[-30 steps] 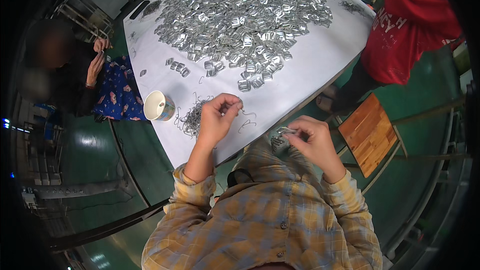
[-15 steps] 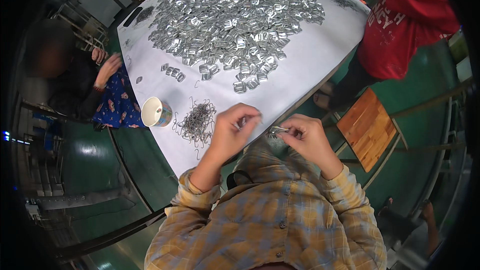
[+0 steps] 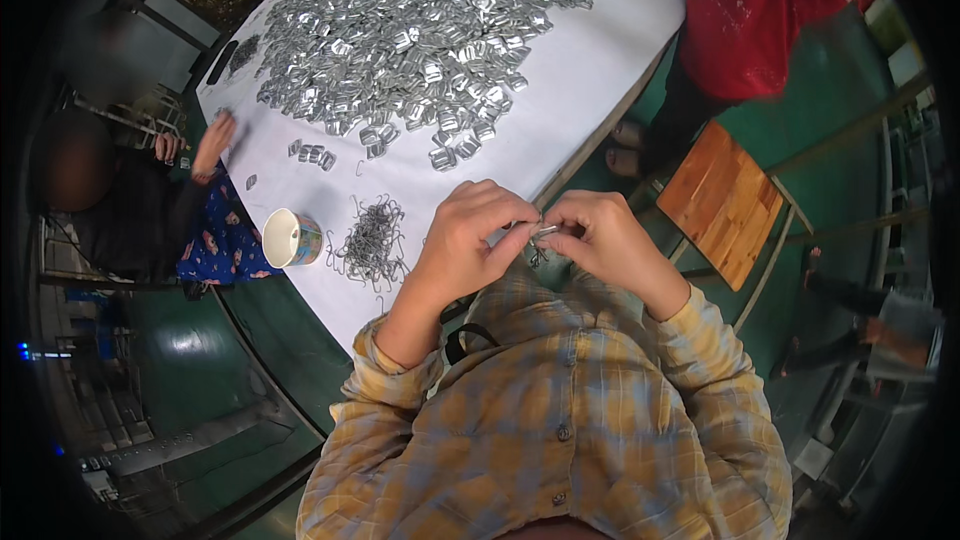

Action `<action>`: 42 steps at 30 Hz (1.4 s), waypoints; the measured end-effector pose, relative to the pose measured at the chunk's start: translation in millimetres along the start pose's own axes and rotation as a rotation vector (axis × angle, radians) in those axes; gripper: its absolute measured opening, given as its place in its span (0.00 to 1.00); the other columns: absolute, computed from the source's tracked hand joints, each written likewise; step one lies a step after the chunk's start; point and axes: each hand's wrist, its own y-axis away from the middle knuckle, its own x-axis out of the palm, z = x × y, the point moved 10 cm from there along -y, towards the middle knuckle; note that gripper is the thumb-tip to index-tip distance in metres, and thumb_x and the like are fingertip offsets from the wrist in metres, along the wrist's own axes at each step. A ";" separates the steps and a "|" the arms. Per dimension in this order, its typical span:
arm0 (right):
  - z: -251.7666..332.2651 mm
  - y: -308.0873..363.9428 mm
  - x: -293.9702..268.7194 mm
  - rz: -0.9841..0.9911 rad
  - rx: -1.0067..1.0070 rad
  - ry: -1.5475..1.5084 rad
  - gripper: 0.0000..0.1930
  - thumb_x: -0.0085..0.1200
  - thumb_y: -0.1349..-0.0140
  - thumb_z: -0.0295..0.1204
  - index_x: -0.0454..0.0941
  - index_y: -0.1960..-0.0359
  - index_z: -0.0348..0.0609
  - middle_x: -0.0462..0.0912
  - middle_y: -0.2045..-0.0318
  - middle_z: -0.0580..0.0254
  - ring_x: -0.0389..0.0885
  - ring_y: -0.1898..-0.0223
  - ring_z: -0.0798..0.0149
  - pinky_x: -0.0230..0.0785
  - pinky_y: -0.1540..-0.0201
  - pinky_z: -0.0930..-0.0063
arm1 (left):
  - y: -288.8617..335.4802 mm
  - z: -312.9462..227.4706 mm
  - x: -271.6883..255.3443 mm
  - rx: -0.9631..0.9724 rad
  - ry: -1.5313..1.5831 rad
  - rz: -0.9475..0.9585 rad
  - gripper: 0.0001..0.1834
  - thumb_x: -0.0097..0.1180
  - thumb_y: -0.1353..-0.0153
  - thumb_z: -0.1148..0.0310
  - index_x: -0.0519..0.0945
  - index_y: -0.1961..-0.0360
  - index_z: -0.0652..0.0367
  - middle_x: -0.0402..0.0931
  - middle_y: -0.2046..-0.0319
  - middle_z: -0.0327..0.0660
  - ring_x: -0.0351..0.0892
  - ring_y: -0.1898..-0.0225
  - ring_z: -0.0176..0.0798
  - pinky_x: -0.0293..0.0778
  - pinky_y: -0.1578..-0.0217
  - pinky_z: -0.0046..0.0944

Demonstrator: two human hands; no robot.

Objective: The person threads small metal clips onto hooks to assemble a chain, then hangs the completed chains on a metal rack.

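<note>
My right hand (image 3: 608, 240) pinches a small shiny metal buckle (image 3: 546, 231) over my lap, just off the table's near edge. My left hand (image 3: 468, 238) meets it there, thumb and forefinger closed at the buckle's side; whatever lies between those fingertips is too small to make out. Some thin dark wire shows just under the fingertips. Left of my left hand, a loose pile of bent wire hooks (image 3: 370, 242) lies on the white-covered table (image 3: 575, 105). Beyond is a large heap of flat silver buckles (image 3: 430, 40).
A paper cup (image 3: 290, 238) stands beside the hooks. Several buckles (image 3: 313, 155) lie apart from the heap. A co-worker's hand (image 3: 212, 145) is at the table's left edge; a person in a red shirt (image 3: 740, 30) stands right. A wooden stool (image 3: 722, 202) is on the right.
My left hand has come right to meet the right hand, and its fingertips are now at the buckle. The camera view has shifted. The co-worker's hand on the left has moved over the table edge.
</note>
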 end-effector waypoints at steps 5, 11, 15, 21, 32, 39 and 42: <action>2.4 -0.7 -0.5 -0.023 -0.028 0.097 0.07 0.61 0.53 0.23 0.77 0.73 0.35 0.77 0.78 0.51 0.77 0.75 0.51 0.67 0.73 0.66 | 2.2 0.8 2.5 -0.010 -0.001 -0.029 0.06 0.61 0.56 0.79 0.78 0.75 0.60 0.77 0.78 0.39 0.74 0.75 0.40 0.68 0.69 0.36; -0.2 0.0 2.4 -0.010 -0.057 0.078 0.07 0.61 0.53 0.24 0.77 0.73 0.35 0.77 0.77 0.51 0.77 0.74 0.50 0.67 0.73 0.66 | 16.9 17.1 0.9 -0.165 0.158 -0.138 0.05 0.59 0.52 0.79 0.77 0.73 0.62 0.75 0.77 0.42 0.74 0.74 0.40 0.68 0.70 0.35; -5.1 -5.8 9.9 0.098 -0.055 0.012 0.09 0.63 0.53 0.26 0.78 0.73 0.36 0.77 0.79 0.56 0.77 0.76 0.60 0.66 0.74 0.71 | 30.9 21.9 2.0 -0.209 0.197 -0.198 0.05 0.57 0.49 0.80 0.76 0.70 0.63 0.74 0.75 0.43 0.75 0.73 0.39 0.68 0.72 0.32; -64.1 -23.9 4.5 0.042 0.092 -0.135 0.11 0.64 0.52 0.29 0.80 0.68 0.36 0.75 0.78 0.65 0.74 0.76 0.74 0.65 0.73 0.78 | 52.0 22.2 6.1 -0.212 0.181 -0.279 0.06 0.57 0.49 0.81 0.75 0.70 0.63 0.74 0.75 0.43 0.74 0.74 0.41 0.68 0.72 0.34; -74.6 -110.5 82.4 -0.122 -0.234 0.526 0.18 0.61 0.53 0.29 0.78 0.59 0.38 0.74 0.69 0.53 0.73 0.63 0.51 0.66 0.59 0.62 | 70.3 16.2 8.8 -0.211 0.147 -0.209 0.05 0.56 0.48 0.80 0.74 0.70 0.62 0.75 0.75 0.42 0.74 0.73 0.43 0.69 0.70 0.36; -86.8 -125.2 71.4 -0.169 -0.188 0.302 0.08 0.57 0.47 0.27 0.77 0.67 0.37 0.76 0.70 0.55 0.75 0.69 0.56 0.68 0.66 0.68 | 78.6 30.2 6.8 -0.260 0.178 -0.247 0.06 0.56 0.48 0.80 0.74 0.70 0.62 0.74 0.76 0.42 0.73 0.74 0.42 0.69 0.70 0.36; -90.8 -103.8 57.7 -0.015 0.128 -0.235 0.05 0.52 0.41 0.25 0.74 0.66 0.35 0.78 0.71 0.57 0.78 0.74 0.65 0.68 0.73 0.77 | 78.1 39.6 5.3 -0.292 0.191 -0.278 0.05 0.57 0.49 0.80 0.74 0.70 0.62 0.74 0.76 0.43 0.73 0.74 0.42 0.69 0.71 0.36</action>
